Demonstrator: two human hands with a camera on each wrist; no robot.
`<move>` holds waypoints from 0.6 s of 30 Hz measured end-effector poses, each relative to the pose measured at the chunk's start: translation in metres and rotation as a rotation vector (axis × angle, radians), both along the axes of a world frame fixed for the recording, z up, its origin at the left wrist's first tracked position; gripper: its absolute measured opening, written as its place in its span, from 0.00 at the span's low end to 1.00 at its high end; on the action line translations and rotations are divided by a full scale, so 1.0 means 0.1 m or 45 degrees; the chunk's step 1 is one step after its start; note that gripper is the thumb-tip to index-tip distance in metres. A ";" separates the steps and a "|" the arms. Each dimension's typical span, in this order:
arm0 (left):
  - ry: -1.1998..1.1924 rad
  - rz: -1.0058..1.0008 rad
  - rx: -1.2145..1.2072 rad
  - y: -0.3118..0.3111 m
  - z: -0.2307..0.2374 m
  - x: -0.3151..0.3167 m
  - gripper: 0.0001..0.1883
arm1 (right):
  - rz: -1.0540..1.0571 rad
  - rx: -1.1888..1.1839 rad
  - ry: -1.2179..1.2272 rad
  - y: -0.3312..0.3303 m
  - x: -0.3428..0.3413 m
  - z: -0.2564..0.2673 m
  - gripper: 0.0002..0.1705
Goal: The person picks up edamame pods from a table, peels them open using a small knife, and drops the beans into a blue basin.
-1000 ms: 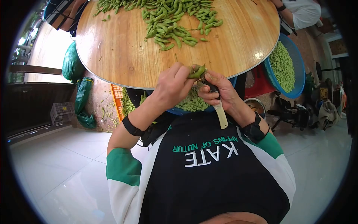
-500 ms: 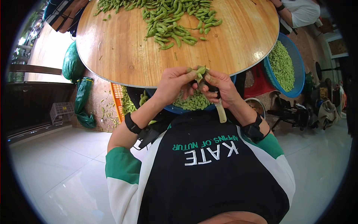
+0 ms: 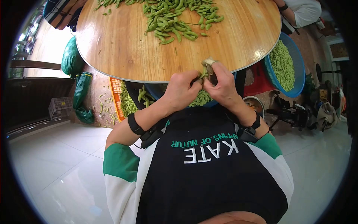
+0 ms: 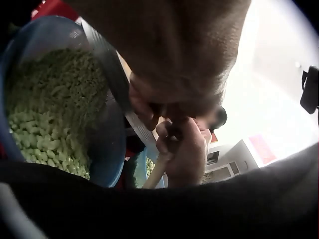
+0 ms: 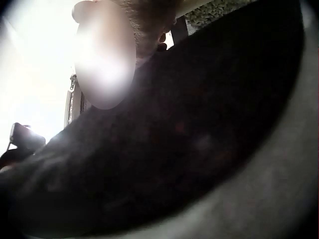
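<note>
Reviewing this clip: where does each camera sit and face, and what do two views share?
Head: worn on the head, looking forward and down at the wooden table; left hand, right hand, arms and shirt show.
Left wrist: worn there, facing that hand's work; left hand looms above, right hand grips a pale handle.
Right wrist: worn there; dark cloth fills most, part of a hand blurred above.
Shared: head and left wrist both show shelled beans.

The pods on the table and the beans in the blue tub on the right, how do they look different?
The pods are long and curved, but the beans are short and small. The pods lie loose on the wooden table, while the beans are heaped in the blue tub. Both are green.
</note>
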State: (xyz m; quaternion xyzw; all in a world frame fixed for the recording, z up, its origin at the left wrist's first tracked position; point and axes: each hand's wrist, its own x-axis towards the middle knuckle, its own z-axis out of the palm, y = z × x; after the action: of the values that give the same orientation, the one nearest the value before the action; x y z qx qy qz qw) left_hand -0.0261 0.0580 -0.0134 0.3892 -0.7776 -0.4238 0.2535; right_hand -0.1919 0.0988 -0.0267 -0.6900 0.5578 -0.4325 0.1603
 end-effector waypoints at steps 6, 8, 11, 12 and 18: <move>0.051 -0.100 -0.242 0.10 -0.04 0.07 0.05 | 0.120 -0.015 -0.012 0.03 -0.07 -0.04 0.15; 0.029 -0.106 -0.147 0.11 -0.09 0.10 0.07 | 0.181 -0.011 -0.041 0.02 -0.07 -0.01 0.14; -0.057 -0.090 0.107 0.09 -0.08 0.17 0.08 | 0.195 0.111 -0.134 0.04 -0.08 -0.01 0.12; -0.120 -0.064 0.267 0.09 -0.08 0.20 0.08 | 0.153 0.230 -0.196 0.06 -0.10 -0.02 0.12; 0.328 -0.014 0.977 0.08 -0.01 0.42 0.12 | 0.373 0.272 -0.208 0.13 -0.13 -0.11 0.13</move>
State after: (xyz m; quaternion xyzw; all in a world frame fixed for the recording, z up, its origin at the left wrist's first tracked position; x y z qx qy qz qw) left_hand 0.0163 0.0662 -0.0148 0.3952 -0.5267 -0.7300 0.1830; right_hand -0.2053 0.1113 -0.0375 -0.7054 0.4794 -0.3976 0.3385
